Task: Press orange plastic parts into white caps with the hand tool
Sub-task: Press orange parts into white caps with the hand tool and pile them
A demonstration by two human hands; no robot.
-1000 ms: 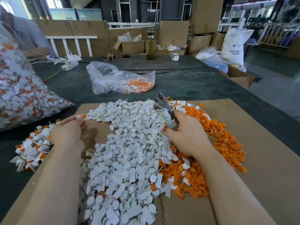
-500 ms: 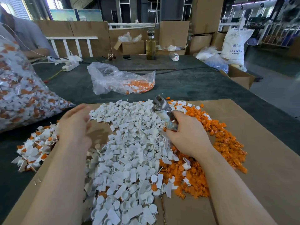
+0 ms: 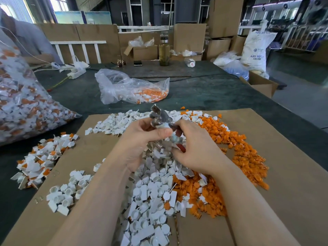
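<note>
A big heap of white caps [image 3: 152,192] covers the middle of the cardboard sheet [image 3: 284,174], with a heap of orange plastic parts [image 3: 245,153] along its right side. My right hand [image 3: 193,150] grips the metal hand tool [image 3: 159,116] by its handles, jaws pointing up and away. My left hand [image 3: 142,139] is raised beside it, fingers curled at the tool's jaws with the thumb pressed near a small white piece. What sits in the jaws is hidden by my fingers.
A pile of assembled white-and-orange pieces [image 3: 42,157] lies at the left edge of the cardboard. A full clear bag [image 3: 26,107] stands far left and a half-empty bag [image 3: 131,89] lies behind the heaps. A person [image 3: 26,41] sits at the back left. Boxes line the back.
My left hand has swung from the left side of the cardboard over to the tool's jaws. My right hand lifted the tool slightly and brought it toward the centre.
</note>
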